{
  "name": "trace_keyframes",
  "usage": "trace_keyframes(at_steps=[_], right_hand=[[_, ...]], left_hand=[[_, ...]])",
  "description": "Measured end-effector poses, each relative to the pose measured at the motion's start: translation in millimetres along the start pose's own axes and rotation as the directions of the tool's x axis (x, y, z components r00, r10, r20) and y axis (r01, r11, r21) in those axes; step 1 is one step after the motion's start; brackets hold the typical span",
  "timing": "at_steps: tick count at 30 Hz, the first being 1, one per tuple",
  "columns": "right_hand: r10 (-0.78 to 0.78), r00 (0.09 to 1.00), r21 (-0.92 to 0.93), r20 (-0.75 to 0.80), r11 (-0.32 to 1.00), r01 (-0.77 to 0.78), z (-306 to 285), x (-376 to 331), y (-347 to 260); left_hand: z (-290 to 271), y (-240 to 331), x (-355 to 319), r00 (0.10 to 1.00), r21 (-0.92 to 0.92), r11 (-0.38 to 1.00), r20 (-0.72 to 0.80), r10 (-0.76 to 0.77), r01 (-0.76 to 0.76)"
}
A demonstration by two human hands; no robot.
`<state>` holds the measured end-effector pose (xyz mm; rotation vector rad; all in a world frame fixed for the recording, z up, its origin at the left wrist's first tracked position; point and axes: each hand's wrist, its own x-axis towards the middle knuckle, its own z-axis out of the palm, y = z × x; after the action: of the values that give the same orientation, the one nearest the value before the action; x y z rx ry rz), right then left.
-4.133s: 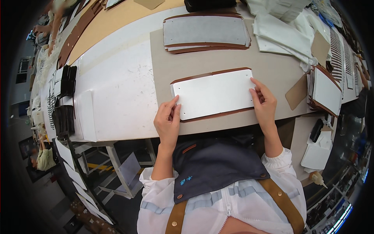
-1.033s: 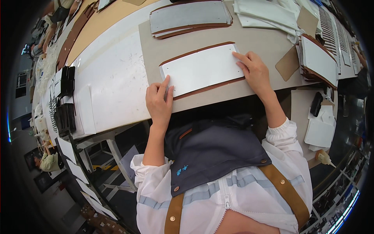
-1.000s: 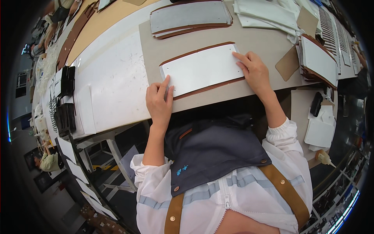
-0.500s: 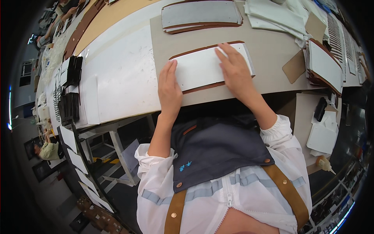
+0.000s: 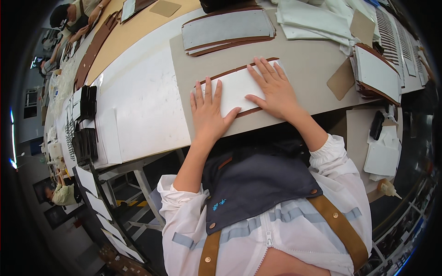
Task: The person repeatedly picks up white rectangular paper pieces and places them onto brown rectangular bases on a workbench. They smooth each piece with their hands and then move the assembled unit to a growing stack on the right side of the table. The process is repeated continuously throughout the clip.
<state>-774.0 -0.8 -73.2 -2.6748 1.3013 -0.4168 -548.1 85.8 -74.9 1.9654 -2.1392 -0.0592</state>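
Observation:
A white rectangular sheet (image 5: 237, 89) lies on a slightly larger brown piece (image 5: 250, 112), whose strips show along its far and near edges. My left hand (image 5: 208, 108) rests flat on the sheet's left end, fingers spread, thumb pointing inward. On the right part of the sheet lies my right hand (image 5: 272, 89), also with its fingers spread. Neither hand grips anything. The sheet's two ends are partly covered by the hands. Beneath it is a grey-beige board (image 5: 306, 83) on the table.
Beyond the sheet sits a stack of similar white-and-brown panels (image 5: 228, 30). Another panel stack (image 5: 377, 73) is at the right, beside a tan card (image 5: 341, 84). White folded sheets (image 5: 313, 20) lie far right. Black bundles (image 5: 85, 103) stand on the left. Another person (image 5: 78, 18) works at far left.
My hands have gone from holding the sheet's ends with fingers together to lying spread flat on top of it. The whole view has shifted slightly.

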Motion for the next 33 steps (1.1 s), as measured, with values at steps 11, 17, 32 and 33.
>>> trace_keyframes(at_steps=[11,17,32,33], right_hand=[[0.241,0.921,0.363,-0.308,0.924,-0.121,17,-4,27],[0.362,0.852,0.595,-0.378,0.8,-0.076,7,-26,33],[0.619,0.759,0.946,-0.201,0.324,-0.014,4,-48,42],[0.613,0.766,0.94,-0.193,0.34,-0.036,5,-50,48]], left_hand=[[5,-6,8,0.996,-0.069,0.994,0.051,-0.077,0.08],[14,30,36,0.991,-0.002,0.991,-0.005,0.137,-0.137],[-9,-4,101,0.988,-0.303,0.951,0.152,-0.02,0.066],[-11,-2,101,0.993,-0.336,0.94,0.115,-0.022,0.06]])
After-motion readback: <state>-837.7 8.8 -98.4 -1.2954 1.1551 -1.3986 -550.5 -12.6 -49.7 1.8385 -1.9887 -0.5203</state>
